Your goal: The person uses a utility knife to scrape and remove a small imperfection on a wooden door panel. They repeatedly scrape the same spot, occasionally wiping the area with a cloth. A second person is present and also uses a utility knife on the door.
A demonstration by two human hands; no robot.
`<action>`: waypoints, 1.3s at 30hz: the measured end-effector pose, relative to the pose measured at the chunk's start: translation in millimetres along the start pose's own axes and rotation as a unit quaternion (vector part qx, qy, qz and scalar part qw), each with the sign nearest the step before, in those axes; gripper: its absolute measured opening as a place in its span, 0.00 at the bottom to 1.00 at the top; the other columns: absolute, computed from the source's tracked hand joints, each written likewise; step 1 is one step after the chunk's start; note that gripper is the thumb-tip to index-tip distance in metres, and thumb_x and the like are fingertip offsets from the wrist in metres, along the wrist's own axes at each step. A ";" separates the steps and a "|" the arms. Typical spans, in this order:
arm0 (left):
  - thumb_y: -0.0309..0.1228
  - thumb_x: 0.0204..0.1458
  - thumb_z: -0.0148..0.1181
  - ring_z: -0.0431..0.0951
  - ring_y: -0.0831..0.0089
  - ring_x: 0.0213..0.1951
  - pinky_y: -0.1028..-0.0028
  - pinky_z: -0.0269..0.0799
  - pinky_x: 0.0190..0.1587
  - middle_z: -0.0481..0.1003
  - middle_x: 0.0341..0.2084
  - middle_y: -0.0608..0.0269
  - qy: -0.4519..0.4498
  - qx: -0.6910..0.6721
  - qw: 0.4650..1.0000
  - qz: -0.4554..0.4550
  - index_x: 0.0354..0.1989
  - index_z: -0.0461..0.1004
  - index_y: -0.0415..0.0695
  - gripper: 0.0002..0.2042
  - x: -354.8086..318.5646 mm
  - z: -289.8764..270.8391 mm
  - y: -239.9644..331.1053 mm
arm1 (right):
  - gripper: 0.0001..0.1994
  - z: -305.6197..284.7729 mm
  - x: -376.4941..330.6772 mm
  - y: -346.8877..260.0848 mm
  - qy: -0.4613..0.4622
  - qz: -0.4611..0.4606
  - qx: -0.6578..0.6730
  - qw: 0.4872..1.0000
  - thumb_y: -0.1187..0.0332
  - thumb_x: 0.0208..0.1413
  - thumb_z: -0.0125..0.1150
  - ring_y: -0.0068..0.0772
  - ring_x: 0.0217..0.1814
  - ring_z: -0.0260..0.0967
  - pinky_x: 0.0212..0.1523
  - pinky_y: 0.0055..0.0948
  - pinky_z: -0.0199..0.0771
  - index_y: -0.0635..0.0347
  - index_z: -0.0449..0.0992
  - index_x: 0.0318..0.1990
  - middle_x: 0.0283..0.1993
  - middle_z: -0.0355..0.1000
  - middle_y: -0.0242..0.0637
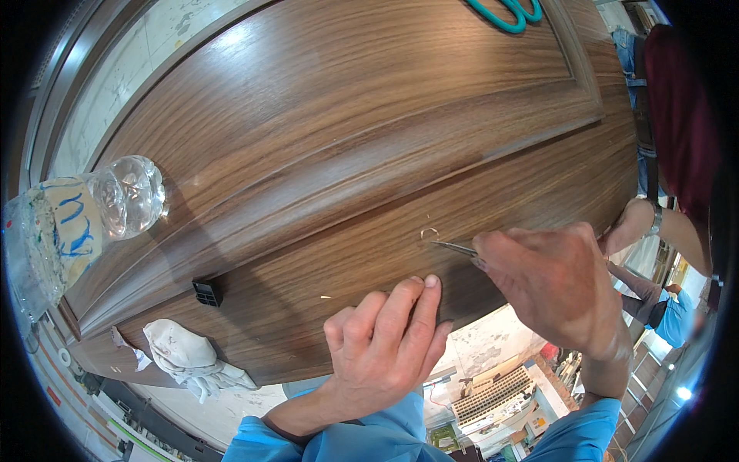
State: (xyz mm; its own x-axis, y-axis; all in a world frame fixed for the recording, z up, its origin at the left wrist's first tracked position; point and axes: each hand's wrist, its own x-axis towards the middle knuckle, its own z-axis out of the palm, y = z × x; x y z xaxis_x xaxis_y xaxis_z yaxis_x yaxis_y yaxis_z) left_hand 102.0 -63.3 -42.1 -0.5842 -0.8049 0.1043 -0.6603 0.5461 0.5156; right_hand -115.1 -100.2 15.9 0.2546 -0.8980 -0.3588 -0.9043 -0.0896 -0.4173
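My right hand [550, 281] is closed around slim pointed metal tweezers [454, 247]. Their tip meets the brown wood-grain panel [346, 266] beside a small pale curled shaving [429, 232]. To the left, my left hand [385, 331] rests on the panel near its front edge, fingers stretched out and slightly bent, holding nothing that I can see. A tiny light chip [326, 297] lies just beyond its knuckles.
At the left, a clear plastic bottle [127, 196] lies across the raised moulding. Nearer are a small black plastic block [206, 292] and a whitish glove [185, 354]. Teal-handled scissors [504, 11] lie at the top. Another person [677, 115] stands close at the right edge.
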 end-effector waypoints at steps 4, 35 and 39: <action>0.42 0.48 0.69 0.68 0.70 0.48 0.66 0.57 0.49 0.77 0.50 0.67 -0.002 0.000 1.000 -0.003 0.51 0.83 0.44 0.22 -0.5 0.0 0.5 | 0.05 -0.4 -0.4 0.1 -0.001 -0.002 -0.001 1.000 0.71 0.55 0.62 0.41 0.29 0.79 0.24 0.40 0.75 0.55 0.71 0.34 0.26 0.74 0.35; 0.36 0.46 0.72 0.70 0.67 0.48 0.67 0.62 0.45 0.77 0.49 0.65 0.017 -0.029 0.999 -0.006 0.49 0.83 0.43 0.21 4.4 -2.8 -2.1 | 0.07 6.6 -16.6 -12.3 0.050 0.044 0.080 0.995 0.74 0.52 0.65 0.46 0.25 0.76 0.23 0.38 0.74 0.58 0.71 0.35 0.24 0.73 0.39; 0.29 0.44 0.73 0.74 0.65 0.42 0.68 0.67 0.40 0.78 0.43 0.64 0.030 -0.030 0.999 0.017 0.48 0.83 0.43 0.19 13.3 -14.4 -15.2 | 0.11 26.7 -27.3 -21.9 0.119 0.086 0.194 0.970 0.77 0.53 0.66 0.44 0.23 0.73 0.27 0.38 0.71 0.64 0.78 0.45 0.23 0.72 0.42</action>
State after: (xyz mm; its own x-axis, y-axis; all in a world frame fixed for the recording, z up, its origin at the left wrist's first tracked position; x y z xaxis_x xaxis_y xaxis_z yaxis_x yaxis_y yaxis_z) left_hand 111.0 -85.7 -36.3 -0.5746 -0.8001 0.1723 -0.6102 0.5591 0.5613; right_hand -93.1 -62.2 12.6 -0.0163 -0.9636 -0.2668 -0.7179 0.1970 -0.6677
